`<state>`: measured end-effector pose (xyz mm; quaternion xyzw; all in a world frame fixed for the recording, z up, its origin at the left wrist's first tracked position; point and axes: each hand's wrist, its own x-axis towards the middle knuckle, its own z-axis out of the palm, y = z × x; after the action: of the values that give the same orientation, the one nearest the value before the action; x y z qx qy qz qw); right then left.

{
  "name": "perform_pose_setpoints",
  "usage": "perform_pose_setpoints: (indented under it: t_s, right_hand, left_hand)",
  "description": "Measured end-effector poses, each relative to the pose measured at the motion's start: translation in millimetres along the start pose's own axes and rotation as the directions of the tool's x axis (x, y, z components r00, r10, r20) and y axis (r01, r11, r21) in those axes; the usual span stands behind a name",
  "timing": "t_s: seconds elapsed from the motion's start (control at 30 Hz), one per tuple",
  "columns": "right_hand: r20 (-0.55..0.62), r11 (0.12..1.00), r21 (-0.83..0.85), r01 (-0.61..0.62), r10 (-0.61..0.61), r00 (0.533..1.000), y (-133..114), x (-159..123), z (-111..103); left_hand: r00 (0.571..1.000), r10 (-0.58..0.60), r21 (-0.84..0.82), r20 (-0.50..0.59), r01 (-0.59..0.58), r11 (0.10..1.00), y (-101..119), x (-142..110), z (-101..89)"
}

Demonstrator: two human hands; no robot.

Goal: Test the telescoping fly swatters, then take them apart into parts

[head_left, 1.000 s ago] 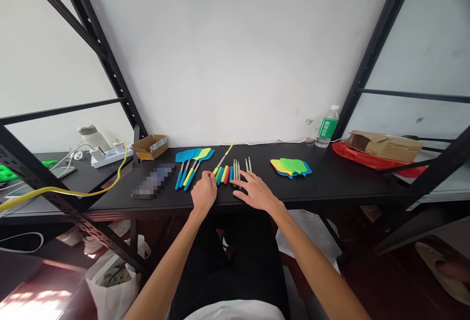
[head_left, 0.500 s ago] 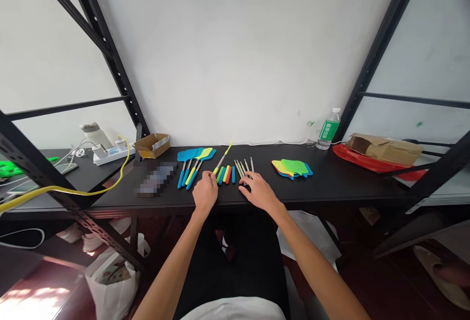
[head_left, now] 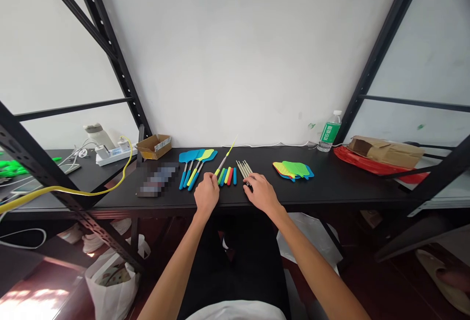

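My left hand (head_left: 206, 192) is closed around the yellow handle of a fly swatter (head_left: 222, 166), which points up and away with its flat yellow head edge-on. My right hand (head_left: 261, 190) rests over a row of thin metal rods (head_left: 245, 167) on the black table, fingers curled at their near ends; whether it grips one is hidden. Between my hands lie several loose handles (head_left: 228, 176) in green, blue, yellow and red. Left of them are several assembled fly swatters (head_left: 194, 166) with blue and yellow heads. A stack of loose flat heads (head_left: 293, 169) lies to the right.
A small open cardboard box (head_left: 154, 147) and a blurred dark object (head_left: 158, 179) are at the left of the table (head_left: 330, 188). A water bottle (head_left: 330, 131) stands at the back right, beside a red bag with cardboard (head_left: 382, 156). A yellow cable (head_left: 91, 193) crosses the left frame post.
The view has shifted slightly. The rods under my right hand lie closer together and more parallel than before. My left hand keeps its hold on the fly swatter.
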<state>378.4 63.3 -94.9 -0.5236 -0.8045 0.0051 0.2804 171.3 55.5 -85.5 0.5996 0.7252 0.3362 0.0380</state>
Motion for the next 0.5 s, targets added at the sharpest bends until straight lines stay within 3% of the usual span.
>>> perform_pose_setpoints:
  t_s: [0.2, 0.3, 0.5]
  right_hand:
    - [-0.013, 0.998, -0.004, -0.060, 0.060, 0.998, -4, 0, -1]
    - [0.002, 0.996, 0.086, -0.031, 0.031, 1.000, 2, 2, -5]
    - [0.239, 0.949, 0.313, 0.034, -0.113, 0.964, 30, 7, -25]
  left_hand:
    - [1.000, 0.000, -0.009, -0.008, 0.000, 1.000, 0, 0, -0.1]
    - [1.000, 0.007, -0.011, -0.010, -0.007, 1.000, -1, 0, -0.3]
    - [1.000, 0.001, -0.016, -0.004, -0.001, 1.000, 0, 0, -1.7]
